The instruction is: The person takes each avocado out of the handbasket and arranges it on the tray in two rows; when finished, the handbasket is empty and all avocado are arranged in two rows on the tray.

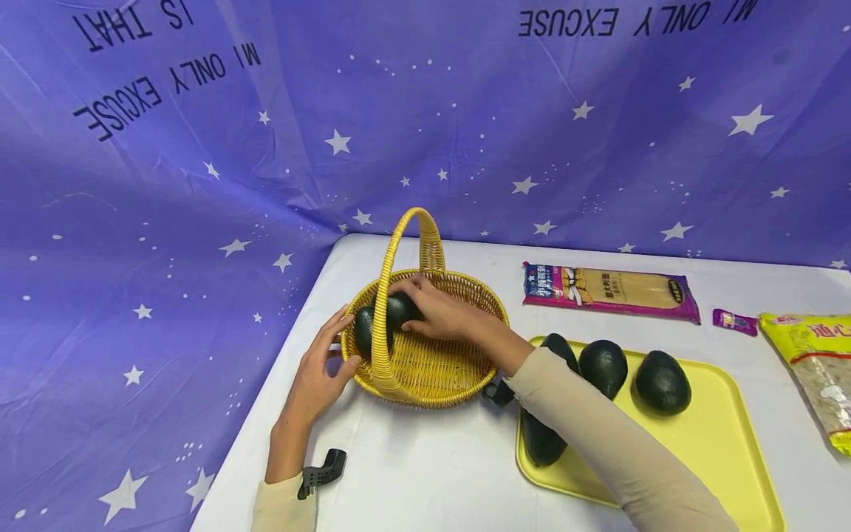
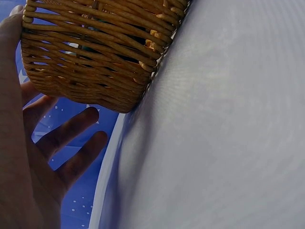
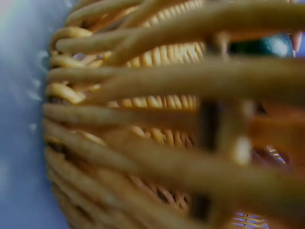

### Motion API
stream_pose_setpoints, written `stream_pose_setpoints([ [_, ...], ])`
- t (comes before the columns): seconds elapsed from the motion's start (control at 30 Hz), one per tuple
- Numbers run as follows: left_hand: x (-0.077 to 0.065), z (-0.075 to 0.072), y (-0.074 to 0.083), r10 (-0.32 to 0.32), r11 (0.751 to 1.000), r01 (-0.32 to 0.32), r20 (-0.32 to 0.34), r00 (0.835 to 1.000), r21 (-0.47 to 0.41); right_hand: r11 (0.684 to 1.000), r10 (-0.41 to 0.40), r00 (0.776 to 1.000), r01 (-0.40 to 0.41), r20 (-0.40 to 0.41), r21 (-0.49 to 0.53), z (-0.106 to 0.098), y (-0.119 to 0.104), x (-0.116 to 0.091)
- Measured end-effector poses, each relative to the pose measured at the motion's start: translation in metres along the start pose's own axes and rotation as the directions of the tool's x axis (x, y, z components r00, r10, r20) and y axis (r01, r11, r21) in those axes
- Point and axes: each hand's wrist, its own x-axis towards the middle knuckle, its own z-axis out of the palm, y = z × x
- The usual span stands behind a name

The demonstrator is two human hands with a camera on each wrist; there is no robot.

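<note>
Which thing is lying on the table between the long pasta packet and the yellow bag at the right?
A small purple packet lies between the pasta packet and the yellow bag; the head view shows this.

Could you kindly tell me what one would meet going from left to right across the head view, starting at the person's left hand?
Left hand, yellow wicker basket, long noodle packet, small purple packet, yellow-topped bag.
</note>
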Motion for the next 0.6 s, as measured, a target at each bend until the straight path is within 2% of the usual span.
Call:
stream_pose_setpoints([
  [0.27, 0.0, 0.0, 0.0, -0.003, 1.0, 0.003, -0.001, 1.0, 0.001, 0.999, -0.025, 0.999, 0.026, 0.035, -0.025, -0.001, -0.002, -0.003],
  [0.47, -0.002, 0.001, 0.001, -0.009, 1.0, 0.009, 0.005, 1.0, 0.002, 0.999, -0.004, 0.997, 0.007, 0.077, -0.038, -0.002, -0.005, -0.009],
  [0.6, -0.001, 0.0, 0.0, -0.013, 1.0, 0.012, 0.002, 1.0, 0.004, 0.999, -0.006, 0.997, 0.009, 0.074, -0.039, -0.003, -0.006, -0.013],
])
